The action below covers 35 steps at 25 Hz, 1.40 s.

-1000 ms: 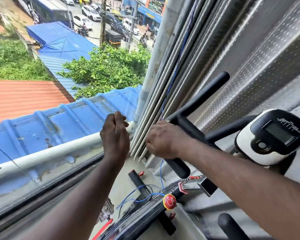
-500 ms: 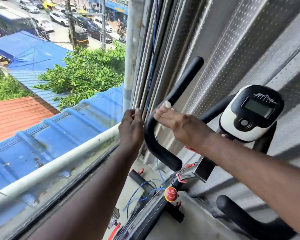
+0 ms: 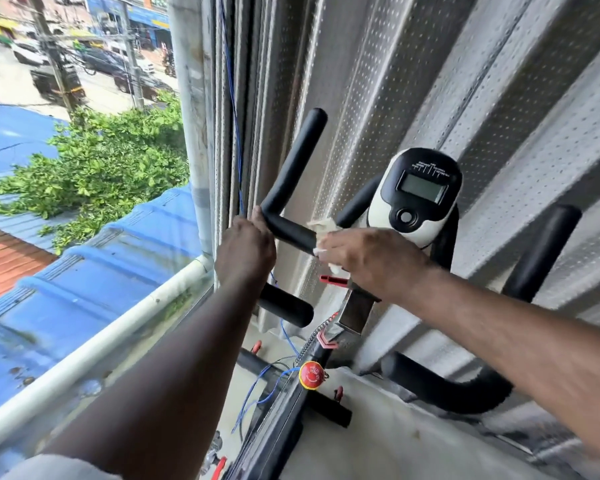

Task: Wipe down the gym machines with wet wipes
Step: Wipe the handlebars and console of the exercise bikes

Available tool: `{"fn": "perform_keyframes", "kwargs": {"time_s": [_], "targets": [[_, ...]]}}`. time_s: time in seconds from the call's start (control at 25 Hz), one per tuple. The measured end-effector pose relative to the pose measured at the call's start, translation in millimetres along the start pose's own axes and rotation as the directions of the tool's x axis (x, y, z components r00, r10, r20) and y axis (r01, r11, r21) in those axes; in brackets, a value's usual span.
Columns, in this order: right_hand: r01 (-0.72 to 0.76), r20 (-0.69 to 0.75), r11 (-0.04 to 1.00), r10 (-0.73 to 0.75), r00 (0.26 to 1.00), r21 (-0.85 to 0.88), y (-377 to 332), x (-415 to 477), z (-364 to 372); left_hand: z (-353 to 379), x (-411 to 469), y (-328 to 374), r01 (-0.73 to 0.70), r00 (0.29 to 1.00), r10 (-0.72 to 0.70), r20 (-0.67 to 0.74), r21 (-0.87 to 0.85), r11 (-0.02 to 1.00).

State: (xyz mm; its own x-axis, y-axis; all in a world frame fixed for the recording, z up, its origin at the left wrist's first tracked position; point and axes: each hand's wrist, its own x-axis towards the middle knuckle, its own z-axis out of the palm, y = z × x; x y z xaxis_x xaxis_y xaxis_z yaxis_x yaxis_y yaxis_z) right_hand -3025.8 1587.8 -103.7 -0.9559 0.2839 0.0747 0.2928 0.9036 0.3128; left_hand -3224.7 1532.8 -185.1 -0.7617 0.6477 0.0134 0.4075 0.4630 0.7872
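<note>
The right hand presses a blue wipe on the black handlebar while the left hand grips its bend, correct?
No: the head view shows a white wipe, not blue. The right hand presses it on the black handlebar while the left hand grips its bend.

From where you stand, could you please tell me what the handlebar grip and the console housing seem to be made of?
Handlebar grip: probably matte black foam or rubber; no shine, rounded ends. Console housing: glossy moulded plastic, white and black; highlights on its curves.
</note>
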Motion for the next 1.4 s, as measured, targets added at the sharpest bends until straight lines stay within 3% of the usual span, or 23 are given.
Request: {"fn": "perform_keyframes", "kwargs": {"time_s": [0.08,0.16,0.28,0.36,0.4,0.56,0.64,0.76,0.84,0.96,1.12,1.24,1.36,1.4], "targets": [[-0.185,-0.167,0.978,0.167,0.972,-0.096,26.3,6.1,-17.4,3.0,-3.2,3.6,-0.07,0.997,0.072,-0.034,0.043,0.997],[-0.325,-0.221,0.937,0.293,0.93,-0.125,27.9,16.0,-22.9,6.3,-6.3,1.9,-0.236,0.967,0.245,-0.067,0.119,0.964],[-0.221,-0.088,0.97,0.213,0.973,-0.1,-9.9,16.6,-8.3,9.4,-3.8,-3.1,-0.478,0.869,0.494,-0.02,0.221,0.85],[-0.134,-0.112,0.987,0.124,0.986,-0.092,-8.0,14.0,-20.6,11.7,-4.4,-5.0,-0.585,0.8,0.598,0.051,0.291,0.757],[-0.162,-0.162,0.981,0.143,0.976,-0.109,6.2,20.0,-28.5,12.3,-4.1,-4.8,-0.619,0.774,0.627,0.083,0.306,0.724],[-0.428,-0.213,0.883,0.388,0.896,-0.194,42.3,37.0,-59.6,10.8,-6.3,-2.9,-0.658,0.742,0.659,0.122,0.317,0.683],[-0.37,-0.175,0.9,0.336,0.926,-0.23,16.1,33.1,-43.6,11.6,-5.6,-3.3,-0.66,0.74,0.662,0.119,0.317,0.681],[-0.26,-0.125,0.962,0.249,0.96,-0.082,-31.4,7.9,-10.2,13.3,-4.1,-6.6,-0.673,0.72,0.69,0.079,0.325,0.665],[-0.278,-0.104,0.959,0.272,0.957,-0.052,-29.1,-0.1,-5.8,13.9,-3.7,-5.6,-0.679,0.707,0.706,0.043,0.322,0.66],[-0.31,-0.215,0.95,0.31,0.926,0.032,-7.5,-5.6,-2.7,15.4,-4.4,-5.1,-0.675,0.709,0.704,0.04,0.328,0.661],[-0.243,-0.173,0.955,0.272,0.947,0.17,-19.5,-29.2,7.6,12.9,-6.7,-1.8,-0.675,0.717,0.692,0.08,0.327,0.662],[-0.2,-0.332,0.902,0.336,0.882,0.382,-2.9,-30.5,-26.3,13.4,-6.1,0.4,-0.678,0.715,0.692,0.094,0.336,0.654],[-0.207,-0.603,0.909,0.397,0.692,0.362,44.4,-24.0,-69.2,13.4,-4.0,-2.0,-0.699,0.693,0.713,0.105,0.336,0.631],[-0.25,-0.634,0.914,0.403,0.66,0.32,63.2,-25.1,-75.7,14.2,-4.3,3.0,-0.718,0.679,0.721,0.138,0.33,0.613]]}}
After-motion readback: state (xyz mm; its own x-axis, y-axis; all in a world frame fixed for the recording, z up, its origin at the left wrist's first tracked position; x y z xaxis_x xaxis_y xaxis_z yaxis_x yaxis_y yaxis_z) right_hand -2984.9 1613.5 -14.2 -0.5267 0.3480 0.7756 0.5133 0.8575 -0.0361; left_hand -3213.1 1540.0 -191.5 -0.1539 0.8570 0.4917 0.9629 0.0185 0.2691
